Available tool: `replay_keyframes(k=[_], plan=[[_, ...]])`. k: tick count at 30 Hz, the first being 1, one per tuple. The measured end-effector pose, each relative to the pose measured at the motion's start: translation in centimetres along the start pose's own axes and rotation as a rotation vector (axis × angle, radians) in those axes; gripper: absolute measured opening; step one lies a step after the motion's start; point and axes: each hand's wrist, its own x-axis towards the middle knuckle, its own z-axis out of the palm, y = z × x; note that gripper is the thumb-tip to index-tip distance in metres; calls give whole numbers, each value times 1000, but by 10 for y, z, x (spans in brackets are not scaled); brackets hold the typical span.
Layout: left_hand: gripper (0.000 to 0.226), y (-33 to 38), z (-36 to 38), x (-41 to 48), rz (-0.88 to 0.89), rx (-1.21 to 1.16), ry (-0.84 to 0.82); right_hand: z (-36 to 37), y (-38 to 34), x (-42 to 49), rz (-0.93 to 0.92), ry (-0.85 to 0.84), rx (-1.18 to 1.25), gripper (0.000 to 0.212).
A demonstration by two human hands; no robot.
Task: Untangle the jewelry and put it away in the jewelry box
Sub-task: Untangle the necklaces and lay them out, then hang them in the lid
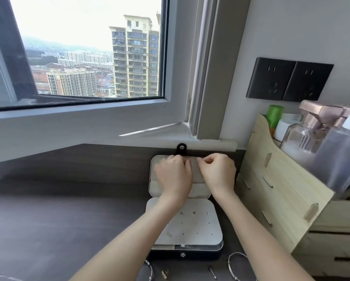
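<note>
We see the jewelry box [206, 255] lying open on the dark desk [58, 220], its black base nearest us and its lid [155, 166] folded flat away toward the window, with a black snap tab [181, 149] sticking out past the lid's far edge. Over the base sits a white perforated panel [202, 228], and a few small studs [194, 212] are set in its upper rows; what lies beneath the panel is hidden. Both hands are over the pale lining of the lid. The right hand [218, 173] has its fingers [203, 162] drawn narrow, thumb and forefinger pinching a thin pale line [192, 157] that runs along the lid's far edge; whether this is a chain or part of the lining we cannot tell. The left hand [173, 175] meets the other end of that line with its fingers curled under, and we cannot tell what grip they have. Outside the box, on the desk just in front of the base, lie a silver bangle [150, 269] at the left, a small gold earring [165, 274], a short pin [212, 272] and a second bangle [237, 264] at the right. To the right stands a wooden organizer [281, 189] whose top compartment holds a green bottle [274, 116] and a clear glass bottle [299, 136], with a drawer [342, 258] below.
</note>
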Motion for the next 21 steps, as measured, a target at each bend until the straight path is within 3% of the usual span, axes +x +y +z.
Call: replay_keyframes(k=[3, 7, 13, 16, 18, 21], plan=[[26, 4, 0, 3, -36, 50, 8, 9, -4, -2, 16, 68, -69, 44], [31, 9, -5, 2, -26, 101, -55, 16, -4, -1, 5, 83, -112, 34], [44, 7, -6, -4, 73, 240, -132, 10, 1, -4, -33, -88, -239, 23], [29, 5, -16, -7, 135, 357, -188, 2, 1, -8, -89, -175, -253, 16], [17, -2, -16, -10, 205, 318, -185, -3, 1, -11, -120, -197, -172, 13], [13, -10, -23, -17, 278, 226, -143, -7, 2, -13, -72, -172, 135, 20]])
